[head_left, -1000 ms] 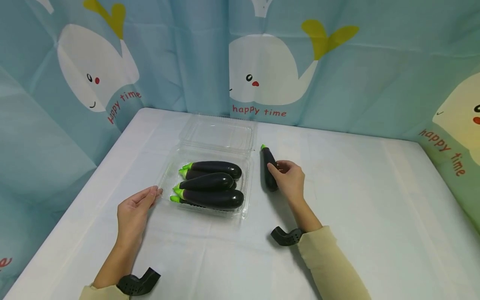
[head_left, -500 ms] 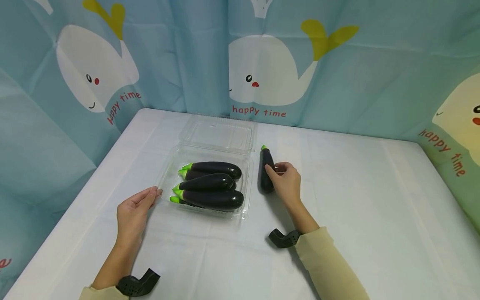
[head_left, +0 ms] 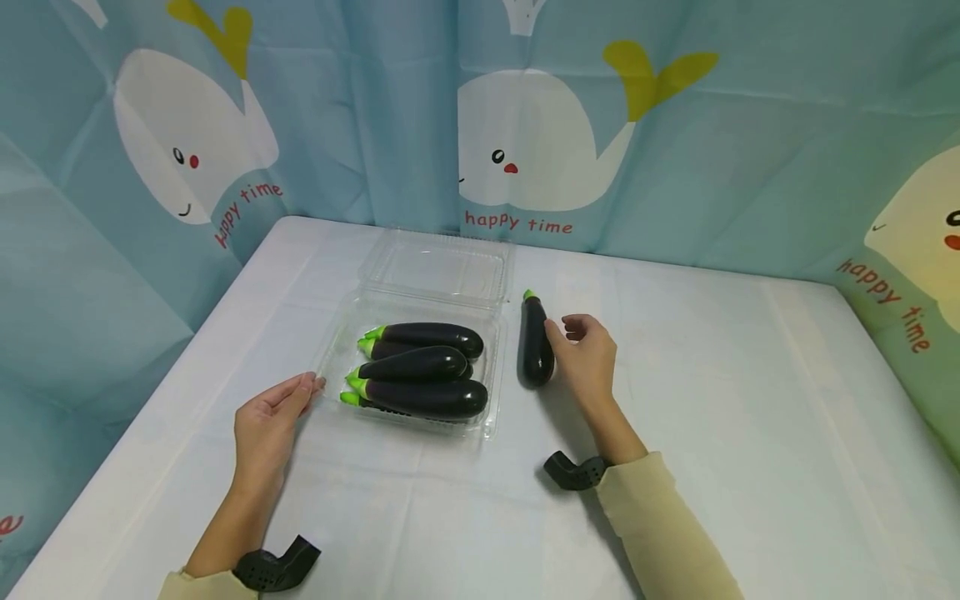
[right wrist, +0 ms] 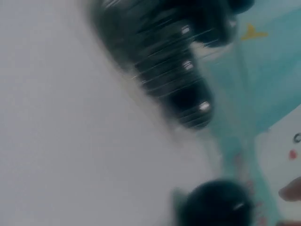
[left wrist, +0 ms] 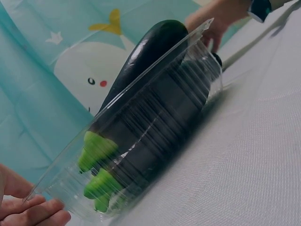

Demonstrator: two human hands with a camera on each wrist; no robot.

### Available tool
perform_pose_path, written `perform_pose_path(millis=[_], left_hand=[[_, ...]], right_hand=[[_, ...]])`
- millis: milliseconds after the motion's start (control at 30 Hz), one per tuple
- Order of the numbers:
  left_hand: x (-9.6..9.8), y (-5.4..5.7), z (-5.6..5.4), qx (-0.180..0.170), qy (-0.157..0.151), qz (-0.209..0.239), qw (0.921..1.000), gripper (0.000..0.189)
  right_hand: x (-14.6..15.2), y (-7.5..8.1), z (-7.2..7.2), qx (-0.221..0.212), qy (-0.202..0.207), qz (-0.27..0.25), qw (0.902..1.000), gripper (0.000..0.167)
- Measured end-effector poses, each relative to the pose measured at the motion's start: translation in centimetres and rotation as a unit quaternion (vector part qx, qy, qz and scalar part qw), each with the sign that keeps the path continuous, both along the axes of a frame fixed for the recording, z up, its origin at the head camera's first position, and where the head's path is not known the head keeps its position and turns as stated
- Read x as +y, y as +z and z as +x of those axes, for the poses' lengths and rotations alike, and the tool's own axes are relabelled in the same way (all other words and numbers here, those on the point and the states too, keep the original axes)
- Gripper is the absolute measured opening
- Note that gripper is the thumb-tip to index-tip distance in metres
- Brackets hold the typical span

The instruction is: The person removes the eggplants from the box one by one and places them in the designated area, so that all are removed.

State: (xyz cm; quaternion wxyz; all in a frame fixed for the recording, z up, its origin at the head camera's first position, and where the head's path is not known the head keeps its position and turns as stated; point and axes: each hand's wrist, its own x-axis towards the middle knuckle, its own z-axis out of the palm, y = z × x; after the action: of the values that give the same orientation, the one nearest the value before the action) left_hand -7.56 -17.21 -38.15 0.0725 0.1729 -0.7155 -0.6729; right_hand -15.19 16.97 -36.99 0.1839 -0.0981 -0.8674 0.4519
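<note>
A clear plastic clamshell container point(head_left: 492, 371) lies on the table with its lid folded back and several dark eggplants point(head_left: 423, 400) with green stems piled in it. My left hand point(head_left: 268, 425) pinches the container's left rim between thumb and fingers, which the left wrist view shows close up at the container wall point(left wrist: 61, 190). To the right of the container, a single eggplant point(head_left: 537, 346) lies lengthwise, stem pointing away. My right hand point(head_left: 588, 358) is just right of it, thumb tip at its side, fingers parted from it. The right wrist view is blurred, with fingertips point(right wrist: 292, 190) at its edge.
The container's lid point(head_left: 438, 268) lies flat behind, near the table's back edge. A blue curtain point(head_left: 390, 108) with whale prints hangs around the white table point(head_left: 750, 417). Black wrist-worn devices point(head_left: 277, 565) sit at both sleeves.
The right hand shifted the single eggplant slightly left, then let go and moved a little right. The eggplant's near end has swung back right slightly. The left hand and container have not moved.
</note>
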Motion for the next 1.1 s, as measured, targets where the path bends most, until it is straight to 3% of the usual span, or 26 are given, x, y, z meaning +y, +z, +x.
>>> perform_pose_path(millis=[167,367,467,667,1100], left_hand=[[0.0,0.0,0.0,-0.005,0.0,-0.007,1.0,0.038],[0.0,-0.1,0.0,0.0,0.0,-0.007,1.0,0.037],[0.0,-0.1,0.0,0.001,0.001,-0.006,1.0,0.036],[0.0,0.0,0.0,0.001,0.001,-0.01,1.0,0.036],[0.0,0.0,0.0,0.005,-0.003,-0.001,1.0,0.036]], right_hand=[[-0.5,1.6,0.2,0.038,0.022,-0.005,0.999,0.034],[-1.3,2.9,0.7,0.04,0.051,-0.01,0.9978,0.032],[-1.8,3.7,1.0,0.045,0.084,-0.021,0.9952,0.03],[-2.3,4.9,1.2,0.029,0.161,-0.033,0.9859,0.027],[-4.0,5.7,1.6,-0.005,0.23,-0.032,0.9725,0.03]])
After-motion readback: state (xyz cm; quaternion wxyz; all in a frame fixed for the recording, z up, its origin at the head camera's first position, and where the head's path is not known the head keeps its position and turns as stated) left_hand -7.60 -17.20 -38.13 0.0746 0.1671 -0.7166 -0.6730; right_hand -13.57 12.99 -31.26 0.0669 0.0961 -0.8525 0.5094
